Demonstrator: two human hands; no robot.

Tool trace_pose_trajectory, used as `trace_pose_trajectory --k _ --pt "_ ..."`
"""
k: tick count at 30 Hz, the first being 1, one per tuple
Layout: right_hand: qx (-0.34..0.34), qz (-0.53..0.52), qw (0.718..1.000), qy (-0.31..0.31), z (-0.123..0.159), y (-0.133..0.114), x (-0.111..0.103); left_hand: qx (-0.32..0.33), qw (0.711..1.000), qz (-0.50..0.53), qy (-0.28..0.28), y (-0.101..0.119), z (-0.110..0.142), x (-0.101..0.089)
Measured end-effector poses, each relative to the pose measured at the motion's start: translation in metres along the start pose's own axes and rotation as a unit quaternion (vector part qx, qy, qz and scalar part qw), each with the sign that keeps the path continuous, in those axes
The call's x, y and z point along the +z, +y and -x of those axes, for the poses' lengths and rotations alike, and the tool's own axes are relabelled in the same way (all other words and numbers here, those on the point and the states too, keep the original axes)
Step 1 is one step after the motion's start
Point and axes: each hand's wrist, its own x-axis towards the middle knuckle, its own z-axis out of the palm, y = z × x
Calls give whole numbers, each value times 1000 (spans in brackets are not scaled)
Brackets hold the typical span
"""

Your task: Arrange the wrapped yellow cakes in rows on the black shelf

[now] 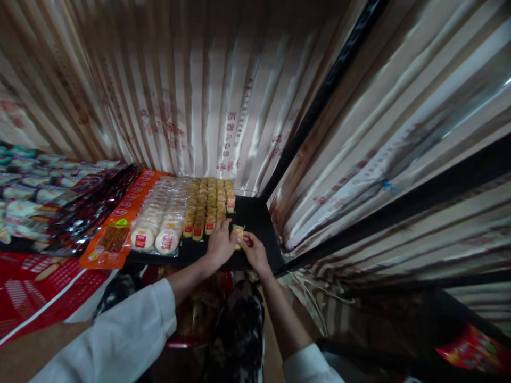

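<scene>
A small yellow-wrapped snack packet (238,230) stands over the black shelf (253,213), pinched by the thumb and fingers of my right hand (255,253). Just left of it, my left hand (220,243) reaches to the front end of the rows of similar yellow packets (199,205). Its fingers are stretched forward against those packets, and its thumb points towards the single packet. Whether the thumb touches that packet I cannot tell. Several red labels face me along the front of the rows.
Left of the yellow packets lie clear-wrapped round white crackers (142,238), an orange bag of brown sticks (115,239), dark red packs (99,205) and white-and-green packs (24,181). A pleated printed curtain (191,106) hangs behind, beside a black post (319,101). Below right sits a red packet (475,348).
</scene>
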Motion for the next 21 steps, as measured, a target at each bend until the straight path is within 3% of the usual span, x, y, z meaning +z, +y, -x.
trace_pose_trajectory --k 5,10,15,21 --pt "35 5 998 56 -47 14 11 -47 992 110 -29 -14 2 46" --pt "34 84 993 79 -84 9 22 -131 965 221 -50 -34 -27 84" --pt "34 149 986 66 -108 3 30 -178 951 248 -55 -40 -51 91" --pt "28 167 985 42 -117 5 35 -158 952 261 -33 -40 -59 87"
